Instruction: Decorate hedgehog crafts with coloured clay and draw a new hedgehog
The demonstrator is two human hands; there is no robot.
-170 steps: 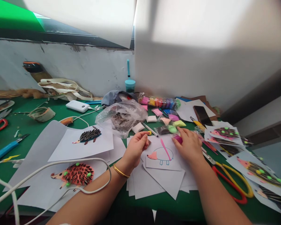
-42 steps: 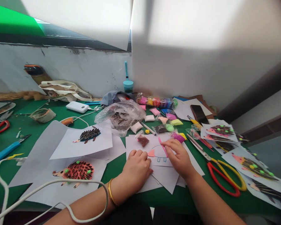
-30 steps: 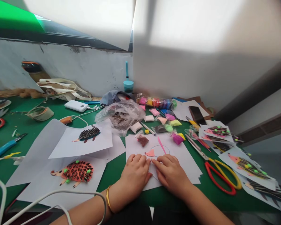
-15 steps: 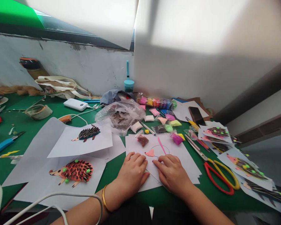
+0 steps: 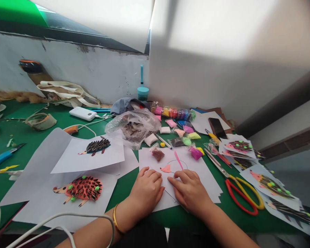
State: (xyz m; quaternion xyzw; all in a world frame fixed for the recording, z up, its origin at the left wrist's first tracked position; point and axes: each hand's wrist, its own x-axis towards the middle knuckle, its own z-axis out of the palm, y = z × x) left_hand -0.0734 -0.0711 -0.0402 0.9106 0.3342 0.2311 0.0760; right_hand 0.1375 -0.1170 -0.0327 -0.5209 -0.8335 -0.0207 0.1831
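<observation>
My left hand (image 5: 146,188) rests on the left part of a white sheet of paper (image 5: 204,181), fingers loosely bent and lying on it, with nothing visible in them. Across from it, my right hand (image 5: 190,190) has its index finger stretched out, its tip touching the paper; I see nothing held there. Between and just beyond the fingertips is a flat pink clay piece (image 5: 166,168), shaped like a pointed head with a dark tip. It meets a drawn outline, partly hidden by my right hand. A pink modelling tool (image 5: 178,160) lies across the outline.
Bagged brown clay (image 5: 158,154) and purple clay (image 5: 196,153) lie on the paper. Scissors (image 5: 241,193) are at right, near several hedgehog pictures (image 5: 274,184). Another hedgehog picture (image 5: 80,187) lies left, by a white cable (image 5: 67,215). Behind sits a bag of seeds (image 5: 134,129).
Both hands stay almost in place on the paper, with only slight finger movement. The view has shifted a little; the clay piece and tool look unmoved.
</observation>
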